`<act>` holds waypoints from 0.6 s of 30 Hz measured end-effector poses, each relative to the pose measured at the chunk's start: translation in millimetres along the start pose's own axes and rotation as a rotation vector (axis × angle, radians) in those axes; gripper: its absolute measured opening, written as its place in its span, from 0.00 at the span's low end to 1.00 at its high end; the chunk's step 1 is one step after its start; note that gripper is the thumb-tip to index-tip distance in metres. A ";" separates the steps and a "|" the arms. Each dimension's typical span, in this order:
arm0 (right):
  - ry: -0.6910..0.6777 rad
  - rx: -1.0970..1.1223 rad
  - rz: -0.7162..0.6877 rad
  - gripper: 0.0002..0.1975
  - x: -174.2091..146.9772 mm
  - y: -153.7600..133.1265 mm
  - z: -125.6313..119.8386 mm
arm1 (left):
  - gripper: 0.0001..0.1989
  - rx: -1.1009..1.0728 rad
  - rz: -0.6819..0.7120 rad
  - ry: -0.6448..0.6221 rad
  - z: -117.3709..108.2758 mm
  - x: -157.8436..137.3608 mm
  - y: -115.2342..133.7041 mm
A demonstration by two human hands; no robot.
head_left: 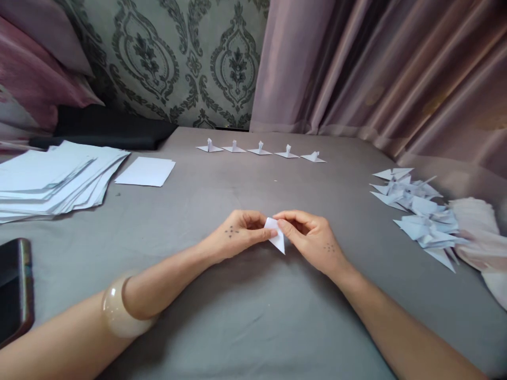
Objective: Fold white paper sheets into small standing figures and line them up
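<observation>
A small folded piece of white paper [278, 243] is held up above the grey cloth, between both hands. My left hand [241, 232] pinches its left side between thumb and fingers. On the upper right edge, the thumb and fingers of my right hand [311, 237] are closed as well. The paper narrows to a point at the bottom. Its back and part of its upper edge are hidden by the fingers.
Several folded paper figures [260, 149] stand in a row at the back. More folded paper pieces [425, 214] are heaped at the right. White paper sheets [59, 182], a smaller square stack [145, 171] and a phone [16, 290] lie at the left.
</observation>
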State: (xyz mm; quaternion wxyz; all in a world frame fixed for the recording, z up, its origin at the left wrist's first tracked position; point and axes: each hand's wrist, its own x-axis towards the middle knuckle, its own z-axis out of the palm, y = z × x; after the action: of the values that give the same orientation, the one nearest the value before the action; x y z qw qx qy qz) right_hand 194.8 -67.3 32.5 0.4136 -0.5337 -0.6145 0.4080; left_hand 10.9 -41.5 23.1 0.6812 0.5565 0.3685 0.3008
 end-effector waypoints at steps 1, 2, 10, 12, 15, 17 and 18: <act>0.030 0.001 -0.023 0.11 0.4 0.6 0.7 | 0.13 0.009 -0.007 -0.016 0.1 0.6 -0.9; 0.057 0.011 -0.039 0.13 0.9 1.0 1.5 | 0.13 -0.002 -0.010 -0.008 0.3 1.5 -1.6; -0.015 0.191 0.044 0.23 2.5 -3.5 12.5 | 0.13 -0.341 0.061 0.193 5.3 6.5 -0.7; -0.017 0.192 0.053 0.19 2.0 -3.8 15.6 | 0.14 -0.363 0.034 0.178 7.0 5.6 -0.2; 0.033 0.192 0.015 0.14 2.2 -3.1 16.4 | 0.13 -0.367 0.006 0.152 8.9 3.9 0.1; 0.059 0.174 -0.018 0.12 2.4 -2.8 14.3 | 0.12 -0.353 -0.001 0.132 9.4 2.9 0.1; 0.071 0.159 -0.023 0.12 2.4 -2.9 12.8 | 0.11 -0.337 -0.003 0.123 9.4 2.4 0.0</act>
State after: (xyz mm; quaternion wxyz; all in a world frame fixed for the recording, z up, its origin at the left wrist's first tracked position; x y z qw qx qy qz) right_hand 181.5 -66.0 31.2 0.4807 -0.5062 -0.5713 0.4316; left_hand 20.2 -44.6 23.7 0.7415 0.4146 0.3546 0.3907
